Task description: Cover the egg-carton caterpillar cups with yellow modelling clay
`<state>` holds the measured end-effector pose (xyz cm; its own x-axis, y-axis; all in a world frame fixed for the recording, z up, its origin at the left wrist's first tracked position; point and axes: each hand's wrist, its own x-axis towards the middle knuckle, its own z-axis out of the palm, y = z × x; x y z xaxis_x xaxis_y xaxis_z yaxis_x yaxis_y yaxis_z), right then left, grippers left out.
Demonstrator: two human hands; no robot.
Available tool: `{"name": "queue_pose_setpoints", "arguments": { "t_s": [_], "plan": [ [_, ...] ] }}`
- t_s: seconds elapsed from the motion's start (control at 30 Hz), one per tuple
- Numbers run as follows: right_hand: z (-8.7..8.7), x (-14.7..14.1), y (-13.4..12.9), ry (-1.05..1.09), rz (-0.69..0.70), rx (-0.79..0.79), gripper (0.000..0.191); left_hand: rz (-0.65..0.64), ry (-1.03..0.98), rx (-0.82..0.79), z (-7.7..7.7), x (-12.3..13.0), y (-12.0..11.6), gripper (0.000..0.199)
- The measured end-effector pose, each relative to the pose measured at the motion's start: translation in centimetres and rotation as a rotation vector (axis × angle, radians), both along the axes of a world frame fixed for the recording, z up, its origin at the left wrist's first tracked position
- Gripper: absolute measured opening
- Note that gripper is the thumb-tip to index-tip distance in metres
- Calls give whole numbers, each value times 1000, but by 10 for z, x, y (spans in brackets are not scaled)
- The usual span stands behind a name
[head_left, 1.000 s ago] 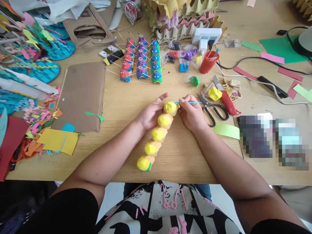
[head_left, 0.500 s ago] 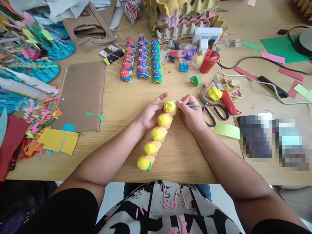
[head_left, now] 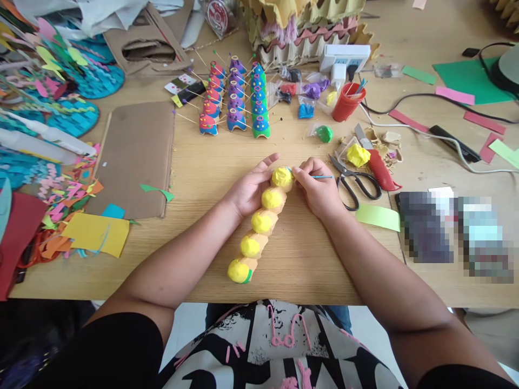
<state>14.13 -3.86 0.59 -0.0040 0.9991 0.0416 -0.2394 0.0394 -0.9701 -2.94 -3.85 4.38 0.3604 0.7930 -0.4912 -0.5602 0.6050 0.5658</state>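
An egg-carton strip (head_left: 266, 237) with several bumps runs slantwise over the table, yellow clay on each bump and a bit of green at the near end. My left hand (head_left: 252, 189) is closed on the strip's far end from the left, its fingers partly hidden behind it. Pinched in my right hand (head_left: 315, 183) is a thin blue tool (head_left: 323, 176), its tip at the yellow clay (head_left: 282, 176) on the farthest bump. Black-handled scissors (head_left: 357, 181) lie just right of my right hand.
Painted carton strips (head_left: 236, 97) with pins stand behind. A red cup (head_left: 347, 102), bagged clay (head_left: 324, 133), a red-handled knife (head_left: 381, 170) and yellow clay lump (head_left: 358, 155) lie at right. Cardboard (head_left: 132, 162) and paper scraps (head_left: 97, 232) are at left, carton stacks (head_left: 308, 43) at the back.
My right hand and the blue tool have shifted very slightly left. The strip and my left hand look almost the same.
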Motion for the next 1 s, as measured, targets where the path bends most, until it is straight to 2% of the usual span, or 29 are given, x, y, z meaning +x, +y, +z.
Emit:
{"name": "queue_pose_setpoints", "arguments": {
  "t_s": [0.3, 0.43, 0.6, 0.73, 1.0],
  "plan": [
    [0, 3, 1, 18, 51, -67, 59, 11, -5, 18, -5, -1, 1, 61],
    [6, 1, 2, 131, -2, -99, 66, 10, -1, 45, -8, -1, 1, 51],
    [14, 0, 1, 227, 12, -106, 67, -11, -21, 59, -15, -1, 1, 53],
    [14, 1, 1, 216, 5, -93, 65, -2, -6, 87, -13, 1, 0, 47],
    [11, 3, 0, 101, 4, -47, 58, 18, 7, 74, -12, 3, -2, 48]
  ]
}}
